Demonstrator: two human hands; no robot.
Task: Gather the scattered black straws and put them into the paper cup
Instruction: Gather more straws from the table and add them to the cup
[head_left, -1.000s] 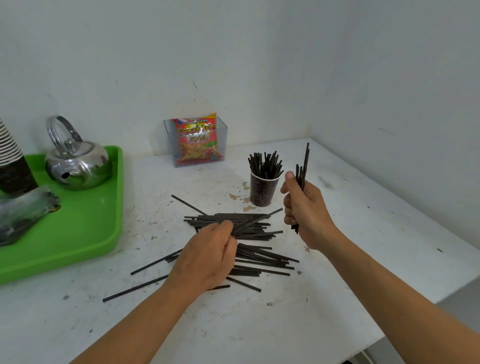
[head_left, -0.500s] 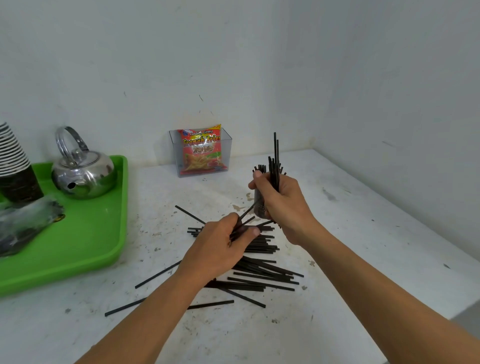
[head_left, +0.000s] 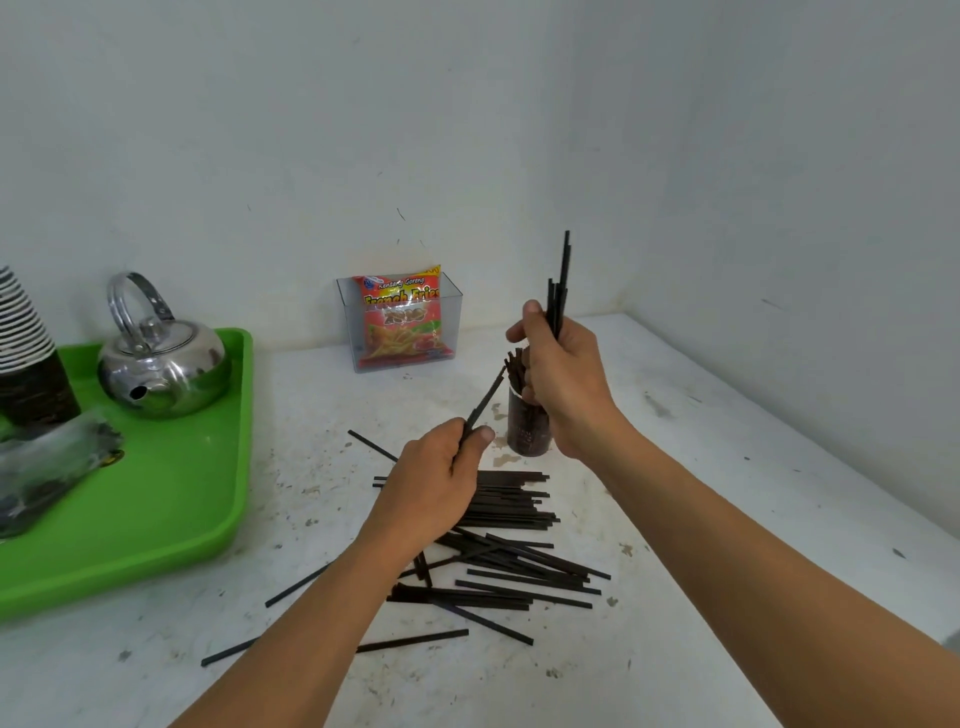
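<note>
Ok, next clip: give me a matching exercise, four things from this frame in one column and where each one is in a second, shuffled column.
Column A
1. kettle
2. snack packet
3. slanted straw
4. straw bundle

Column B
a. gripped upright in the right hand
b. standing on the green tray
c. inside the clear box at the wall
d. pinched in the left hand

Pairs: 1-b, 2-c, 3-d, 4-a
</note>
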